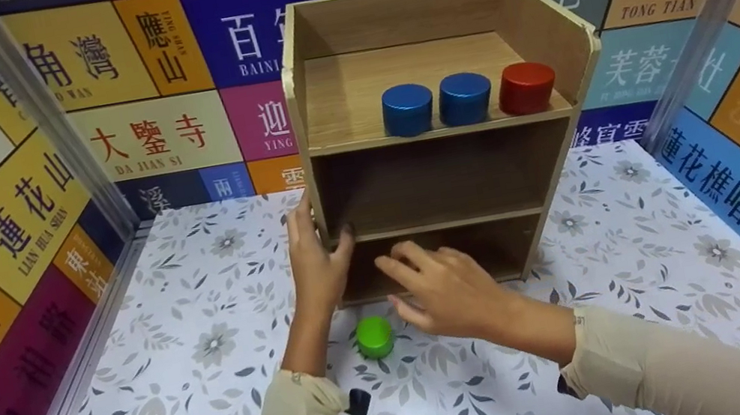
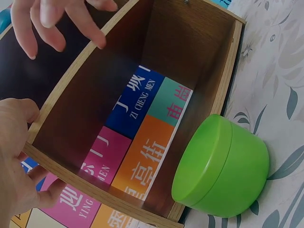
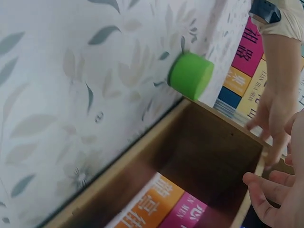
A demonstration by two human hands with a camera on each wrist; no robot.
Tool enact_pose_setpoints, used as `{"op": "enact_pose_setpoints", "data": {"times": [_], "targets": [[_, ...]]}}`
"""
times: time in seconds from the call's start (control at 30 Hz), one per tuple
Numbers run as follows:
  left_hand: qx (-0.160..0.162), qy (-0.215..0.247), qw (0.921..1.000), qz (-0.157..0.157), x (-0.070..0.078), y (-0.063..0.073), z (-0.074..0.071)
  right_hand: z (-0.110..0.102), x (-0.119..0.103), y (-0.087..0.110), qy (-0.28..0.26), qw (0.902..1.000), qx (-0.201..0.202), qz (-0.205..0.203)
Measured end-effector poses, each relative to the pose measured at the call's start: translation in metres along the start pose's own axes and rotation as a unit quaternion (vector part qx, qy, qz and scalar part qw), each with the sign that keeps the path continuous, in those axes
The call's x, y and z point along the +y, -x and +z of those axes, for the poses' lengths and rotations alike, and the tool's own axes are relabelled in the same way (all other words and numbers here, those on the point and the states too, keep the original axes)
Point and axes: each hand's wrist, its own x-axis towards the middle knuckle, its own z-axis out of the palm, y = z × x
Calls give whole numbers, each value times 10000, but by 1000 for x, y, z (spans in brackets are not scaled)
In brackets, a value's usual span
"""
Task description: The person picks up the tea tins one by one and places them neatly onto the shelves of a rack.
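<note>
A three-level wooden shelf [image 1: 391, 67] stands on the table, its compartments facing me. My left hand [image 1: 319, 266] grips its left side panel, thumb at the front edge by the middle divider and fingers along the outside. In front of the bottom compartment hovers my right hand [image 1: 450, 292], fingers loosely bent with nothing between them. A green cylinder [image 1: 374, 337] stands on the table before the shelf's lower left corner, between the two forearms. In the left wrist view, the patterned backdrop shows through the bottom compartment [image 2: 128, 137].
Two blue cylinders [image 1: 408, 110] and a red cylinder [image 1: 526, 88] line the front of the top level, toward its right. The floral-patterned tabletop [image 1: 219, 386] extends around the shelf. Colourful panels of place names [image 1: 159, 134] and metal posts [image 1: 50, 119] enclose the table.
</note>
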Motion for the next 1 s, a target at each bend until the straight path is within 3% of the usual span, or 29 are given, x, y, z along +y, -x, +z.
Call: {"op": "enact_pose_setpoints", "data": {"times": [0.27,0.8,1.0], "targets": [[12,16,10000,11,0,-1,-1,21,-7,8,-275,9995,-20,-121],[-37,-86,9999,-88,2,0,-1,44,-19,20,-1030,9914,-799,-64],[7,-33,10000,-45,1,0,-1,51,-24,23,-994,9899,-1012,-69]]}}
